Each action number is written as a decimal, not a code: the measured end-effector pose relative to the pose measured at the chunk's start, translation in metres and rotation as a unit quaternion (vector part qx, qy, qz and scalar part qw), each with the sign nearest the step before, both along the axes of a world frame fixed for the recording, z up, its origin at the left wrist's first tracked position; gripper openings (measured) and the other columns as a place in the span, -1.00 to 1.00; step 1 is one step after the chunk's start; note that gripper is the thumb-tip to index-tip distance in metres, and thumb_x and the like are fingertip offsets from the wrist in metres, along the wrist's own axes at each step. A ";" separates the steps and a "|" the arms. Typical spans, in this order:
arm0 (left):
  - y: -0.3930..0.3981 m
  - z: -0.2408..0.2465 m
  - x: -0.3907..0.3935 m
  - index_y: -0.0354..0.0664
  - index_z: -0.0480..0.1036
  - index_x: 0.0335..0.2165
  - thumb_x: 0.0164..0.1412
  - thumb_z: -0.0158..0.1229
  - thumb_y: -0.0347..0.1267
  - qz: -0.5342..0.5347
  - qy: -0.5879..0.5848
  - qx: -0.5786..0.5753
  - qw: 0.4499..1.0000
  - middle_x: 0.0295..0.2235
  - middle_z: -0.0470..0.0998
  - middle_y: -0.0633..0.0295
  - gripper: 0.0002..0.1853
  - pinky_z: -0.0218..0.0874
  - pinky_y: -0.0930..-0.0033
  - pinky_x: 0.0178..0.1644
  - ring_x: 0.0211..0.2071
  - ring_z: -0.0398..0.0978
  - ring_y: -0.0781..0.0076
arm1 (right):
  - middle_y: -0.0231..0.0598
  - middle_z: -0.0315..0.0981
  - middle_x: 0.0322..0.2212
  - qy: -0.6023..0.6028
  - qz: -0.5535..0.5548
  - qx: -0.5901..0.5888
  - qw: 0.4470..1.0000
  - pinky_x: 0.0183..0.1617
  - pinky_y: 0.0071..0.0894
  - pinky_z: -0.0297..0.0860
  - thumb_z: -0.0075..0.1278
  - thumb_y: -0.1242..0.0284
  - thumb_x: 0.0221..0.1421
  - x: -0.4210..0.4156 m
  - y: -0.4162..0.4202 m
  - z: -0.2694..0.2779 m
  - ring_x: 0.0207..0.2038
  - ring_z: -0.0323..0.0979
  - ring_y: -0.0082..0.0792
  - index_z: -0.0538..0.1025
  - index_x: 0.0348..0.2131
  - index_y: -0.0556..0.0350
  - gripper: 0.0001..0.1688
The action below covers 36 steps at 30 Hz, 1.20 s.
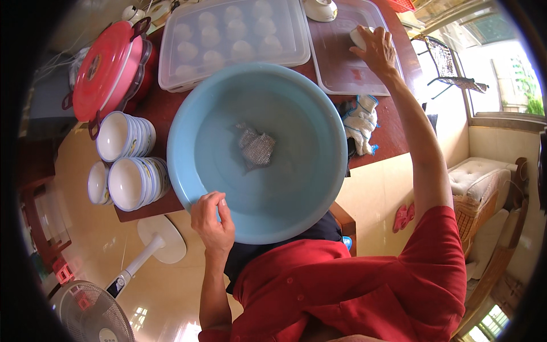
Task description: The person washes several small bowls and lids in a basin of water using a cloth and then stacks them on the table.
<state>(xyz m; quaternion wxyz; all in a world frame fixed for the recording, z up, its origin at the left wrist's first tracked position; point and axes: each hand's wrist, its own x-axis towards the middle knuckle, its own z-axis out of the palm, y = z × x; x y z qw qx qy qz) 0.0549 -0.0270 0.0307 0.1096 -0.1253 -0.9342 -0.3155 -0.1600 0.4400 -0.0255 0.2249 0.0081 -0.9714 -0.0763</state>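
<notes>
A large light-blue plastic basin (188, 171) stands before me at the table edge. Water appears to fill it, with a silvery mesh scouring cloth (258, 147) inside. My left hand (213, 222) is at the basin's near-left rim, fingers curled; whether it grips the rim is hidden. My right hand (378, 49) reaches far right, its fingers around a small white bowl (358, 38) on a clear plastic tray or lid (342, 68). Another white bowl (321, 10) sits upside down at that tray's far-left corner.
A translucent lidded box (235, 38) holds several round white shapes. Stacked patterned bowls (128, 184) lie on their sides at left, below a pink lidded pan (107, 70). White work gloves (363, 124) lie right of the basin. An electric fan (94, 312) stands at lower left.
</notes>
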 end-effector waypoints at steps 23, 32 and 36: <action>-0.002 0.002 -0.002 -0.24 0.39 -0.37 -0.02 0.03 -0.61 -0.011 -0.008 -0.014 1.000 -0.43 0.49 0.17 -0.84 0.17 0.31 -0.37 -0.45 0.43 0.24 | 0.00 0.00 0.02 -0.077 -0.053 0.065 0.994 -0.13 -0.07 0.41 -0.08 0.62 -0.08 -0.094 0.032 -0.036 -0.01 0.13 0.14 0.13 0.11 -0.30 -0.24; -0.001 0.001 -0.003 -0.23 0.39 -0.38 -0.03 0.02 -0.62 -0.013 0.017 0.019 1.000 -0.44 0.48 0.18 -0.83 0.15 0.31 -0.40 -0.47 0.43 0.25 | 0.12 -0.11 0.08 0.039 0.060 -0.026 0.997 0.04 0.10 0.23 -0.14 0.72 -0.19 -0.070 0.005 -0.033 0.07 0.03 0.24 0.11 0.14 -0.22 -0.13; -0.001 -0.001 -0.001 -0.23 0.39 -0.38 -0.05 0.02 -0.61 -0.006 0.024 0.024 0.999 -0.44 0.47 0.19 -0.82 0.15 0.31 -0.39 -0.47 0.42 0.25 | 0.13 -0.02 0.04 -0.039 0.052 -0.079 0.995 0.00 0.10 0.23 -0.14 0.64 -0.20 -0.064 -0.029 -0.038 0.05 0.07 0.18 0.22 0.07 -0.06 -0.27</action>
